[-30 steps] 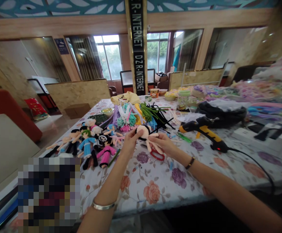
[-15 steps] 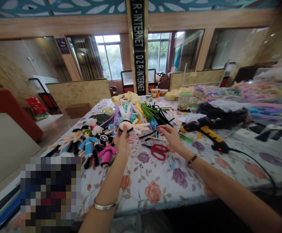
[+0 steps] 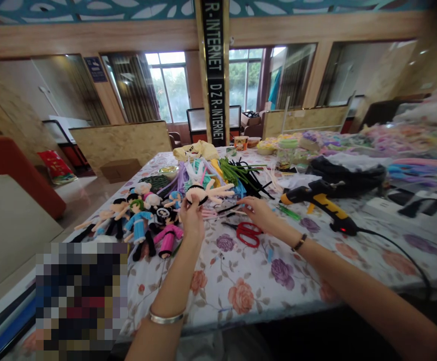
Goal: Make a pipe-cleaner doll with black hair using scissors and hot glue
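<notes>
My left hand (image 3: 191, 219) is closed on a beige pipe-cleaner doll (image 3: 218, 192) with a black band round its head; the limbs stick out to the right. The fingertips of my right hand (image 3: 259, 212) pinch the end of a black pipe cleaner (image 3: 229, 208), which slants down to the left, just below the doll. Red-handled scissors (image 3: 249, 234) lie on the flowered tablecloth under my right hand. Left of my left hand are several finished dolls, among them one in a blue robe (image 3: 138, 225) and one in pink (image 3: 167, 239).
On the right lies a yellow-black glue gun (image 3: 321, 204), its red light lit and its cord running off the table edge. Bundles of green stems (image 3: 237, 172) and coloured pipe cleaners lie behind my hands. A black plastic bag (image 3: 348, 173) and a white box (image 3: 395, 213) sit further right.
My right hand has shifted slightly left and down toward the doll with the black pipe cleaner. My left hand keeps its hold on the doll. The view has tilted a little.
</notes>
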